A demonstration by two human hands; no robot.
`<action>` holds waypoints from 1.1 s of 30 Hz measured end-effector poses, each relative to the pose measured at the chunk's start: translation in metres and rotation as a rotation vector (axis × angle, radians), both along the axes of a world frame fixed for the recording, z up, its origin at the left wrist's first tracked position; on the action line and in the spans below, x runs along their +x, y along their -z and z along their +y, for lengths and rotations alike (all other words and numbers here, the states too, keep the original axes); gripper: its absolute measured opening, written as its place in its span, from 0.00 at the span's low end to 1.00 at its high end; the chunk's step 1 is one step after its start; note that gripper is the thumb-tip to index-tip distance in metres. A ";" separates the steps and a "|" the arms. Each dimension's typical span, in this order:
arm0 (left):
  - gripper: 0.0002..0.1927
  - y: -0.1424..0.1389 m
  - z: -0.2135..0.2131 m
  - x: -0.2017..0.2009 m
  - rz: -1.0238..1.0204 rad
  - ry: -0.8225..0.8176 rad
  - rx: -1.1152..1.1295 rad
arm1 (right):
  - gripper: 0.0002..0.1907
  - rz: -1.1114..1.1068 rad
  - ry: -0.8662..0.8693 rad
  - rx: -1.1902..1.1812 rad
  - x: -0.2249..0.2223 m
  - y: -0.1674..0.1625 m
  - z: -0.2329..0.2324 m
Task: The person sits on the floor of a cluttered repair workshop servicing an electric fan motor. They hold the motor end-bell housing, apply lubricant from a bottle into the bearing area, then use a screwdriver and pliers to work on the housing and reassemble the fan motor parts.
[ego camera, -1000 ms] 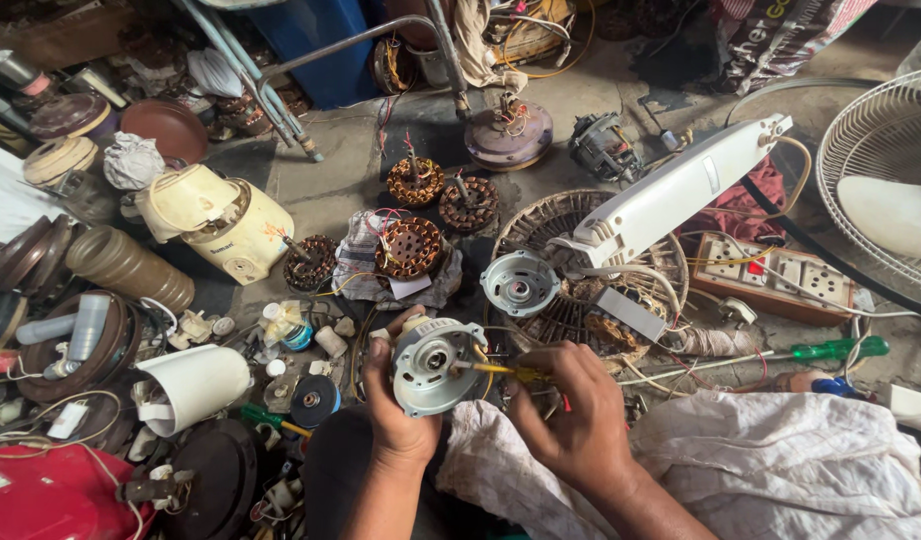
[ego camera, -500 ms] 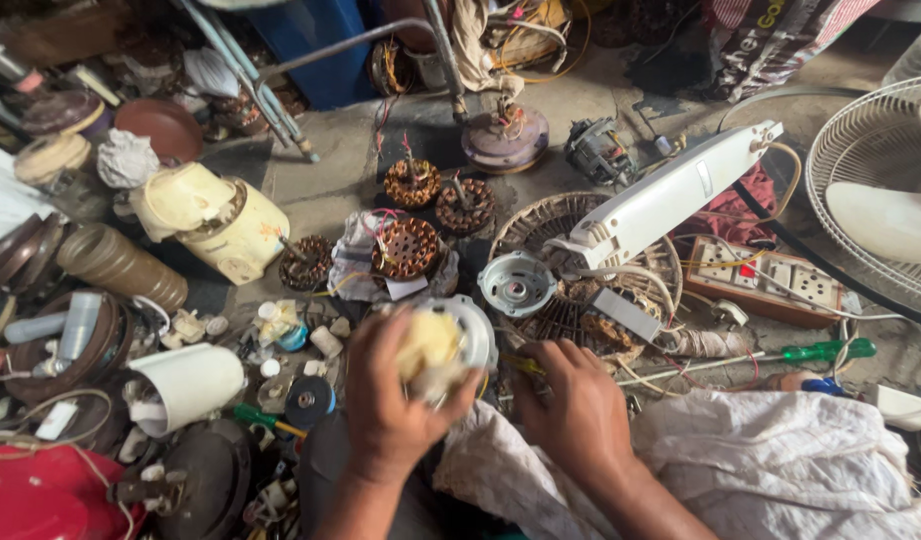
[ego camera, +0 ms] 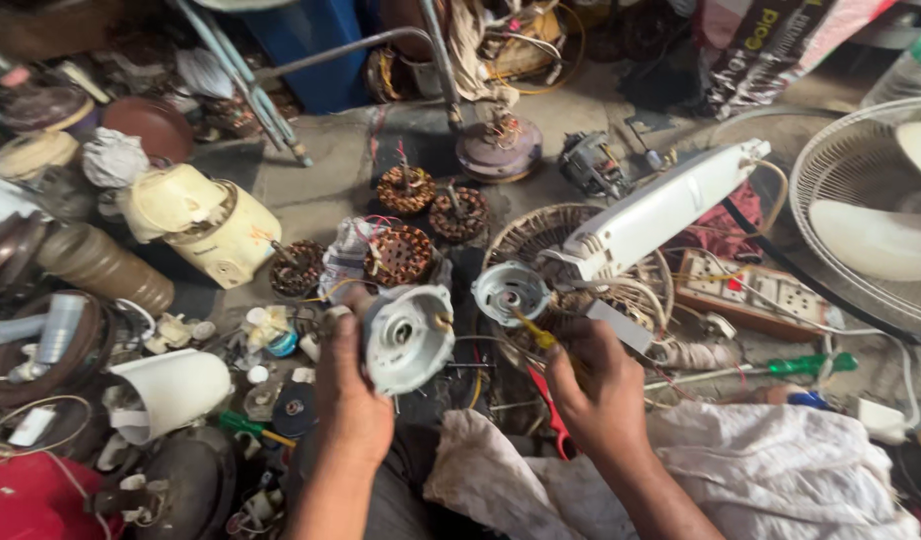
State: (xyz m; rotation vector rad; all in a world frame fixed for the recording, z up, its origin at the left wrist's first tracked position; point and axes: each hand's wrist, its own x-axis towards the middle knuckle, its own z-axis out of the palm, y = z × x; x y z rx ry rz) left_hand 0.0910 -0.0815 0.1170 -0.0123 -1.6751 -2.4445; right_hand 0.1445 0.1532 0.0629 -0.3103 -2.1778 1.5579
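Fingers: left hand (ego camera: 352, 395) clamped on the grey motor housing (ego camera: 408, 338); right hand (ego camera: 602, 385) closed around a yellow-handled screwdriver (ego camera: 533, 331).
Housing: near centre, open face towards the camera, tilted right.
Screwdriver: tip points far-left, towards the housing.
Sign: dark, gold-lettered panel (ego camera: 770, 45), far right.
Floor: copper-wound stators (ego camera: 400, 255) beyond the housing.

Around the white fan stand (ego camera: 660, 210) on my floor: copper-wound stators (ego camera: 400, 255) lay left of it, cream motor housing (ego camera: 215, 230) farther left. Wire fan guard (ego camera: 870, 200) w/ blades sat to its right, power strip (ego camera: 755, 295) just below-right, green screwdriver (ego camera: 805, 364) beneath that. Small round end cap (ego camera: 510, 290) lay at its lower end.
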 end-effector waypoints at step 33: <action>0.34 0.023 0.012 0.018 -0.055 0.025 -0.059 | 0.09 0.368 -0.347 0.058 0.029 -0.030 -0.022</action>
